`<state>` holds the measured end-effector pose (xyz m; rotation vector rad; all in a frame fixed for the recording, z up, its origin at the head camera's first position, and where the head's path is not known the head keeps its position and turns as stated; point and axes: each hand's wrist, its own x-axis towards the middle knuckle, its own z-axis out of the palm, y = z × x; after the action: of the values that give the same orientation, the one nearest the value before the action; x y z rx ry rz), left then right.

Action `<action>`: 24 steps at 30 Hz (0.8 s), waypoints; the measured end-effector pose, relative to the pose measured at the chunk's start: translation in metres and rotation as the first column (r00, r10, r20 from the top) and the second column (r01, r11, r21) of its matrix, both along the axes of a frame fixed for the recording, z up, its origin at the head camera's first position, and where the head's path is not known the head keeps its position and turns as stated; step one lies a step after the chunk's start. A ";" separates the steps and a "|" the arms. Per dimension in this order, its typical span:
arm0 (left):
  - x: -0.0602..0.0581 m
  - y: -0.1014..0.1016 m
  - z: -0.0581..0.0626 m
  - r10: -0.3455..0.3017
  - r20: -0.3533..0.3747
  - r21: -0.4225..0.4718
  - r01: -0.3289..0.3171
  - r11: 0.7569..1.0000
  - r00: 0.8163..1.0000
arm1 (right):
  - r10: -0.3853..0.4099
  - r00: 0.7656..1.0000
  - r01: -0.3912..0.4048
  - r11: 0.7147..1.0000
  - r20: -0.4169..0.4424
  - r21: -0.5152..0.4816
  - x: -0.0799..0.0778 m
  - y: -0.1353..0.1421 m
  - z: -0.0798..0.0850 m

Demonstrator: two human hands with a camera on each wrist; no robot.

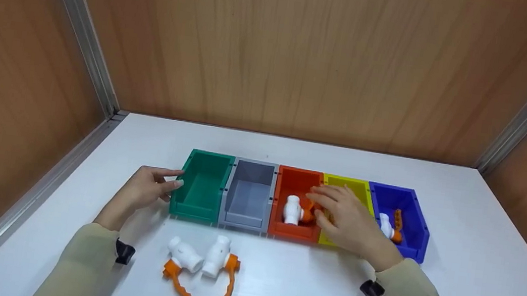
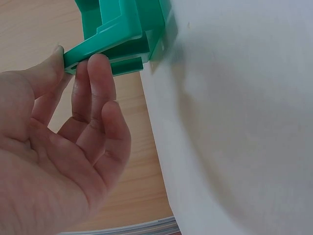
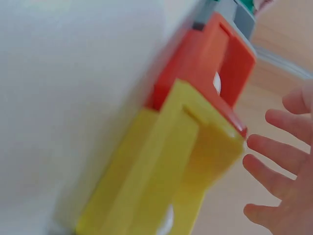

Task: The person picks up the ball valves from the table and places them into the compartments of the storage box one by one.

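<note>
My left hand (image 1: 148,189) pinches the left side rim of the green bin (image 2: 129,24) between thumb and fingers. My right hand (image 1: 348,223) hovers over the yellow bin (image 1: 348,182) and the edge of the red bin (image 1: 294,231). Its fingers (image 3: 276,152) are spread and relaxed, holding nothing. A white ball valve (image 1: 292,210) with an orange handle lies in the red bin. Part of a white piece (image 3: 167,221) shows inside the yellow bin, mostly hidden. Another white and orange valve (image 1: 385,226) lies in the blue bin (image 1: 421,225).
Two white ball valves with orange lever handles, a left one (image 1: 186,255) and a right one (image 1: 217,256), lie on the white table (image 1: 295,295) before the bins. A grey bin (image 1: 244,221) stands between green and red. Wooden panels (image 1: 281,53) enclose the table.
</note>
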<state>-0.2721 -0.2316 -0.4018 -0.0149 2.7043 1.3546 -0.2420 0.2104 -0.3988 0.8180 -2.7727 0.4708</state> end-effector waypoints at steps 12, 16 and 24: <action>-0.001 0.005 0.002 -0.008 0.000 -0.004 0.008 1.000 1.000 | -0.186 0.982 0.185 0.982 -0.016 -0.042 0.009 0.087 -0.001; -0.001 0.008 0.000 0.009 0.016 -0.017 -0.009 1.000 1.000 | -0.273 0.962 0.274 0.961 0.026 -0.033 0.020 0.118 -0.008; -0.002 0.014 0.003 0.024 0.027 -0.045 -0.023 0.999 0.999 | -0.409 0.910 0.413 0.909 0.074 -0.058 0.036 0.167 -0.023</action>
<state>-0.2745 -0.2172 -0.3987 -0.0691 2.7192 1.2900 -0.2065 0.3775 -0.4217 0.1883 -2.8509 0.5157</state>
